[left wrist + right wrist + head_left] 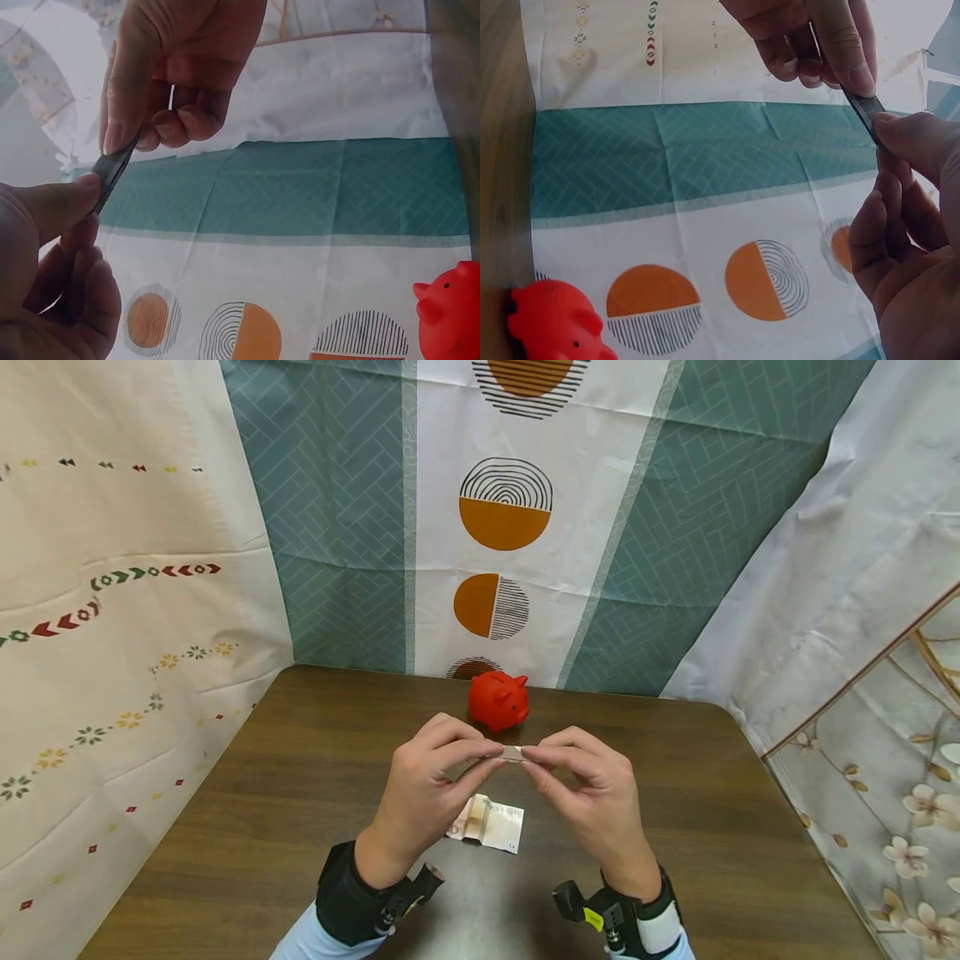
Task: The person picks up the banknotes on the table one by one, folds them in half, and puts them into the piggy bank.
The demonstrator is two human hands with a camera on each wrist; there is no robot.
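Pinching of folded strip [512,753] at both ends
Spans from left hand [427,781] to right hand [596,792], gripped each end by thumb and fingers, above tabletop [720,827].

Pale blue sleeves [322,939] meet broad black bands [337,893], one round each wrist. Each band carries a stubby black camera [568,900] on a dark mount [617,917]. The right band shows a white panel [660,933] and a bright yellow tag [593,919]; a thinner yellow streak [413,906] marks the left mount. The fingers [171,129] have short nails.
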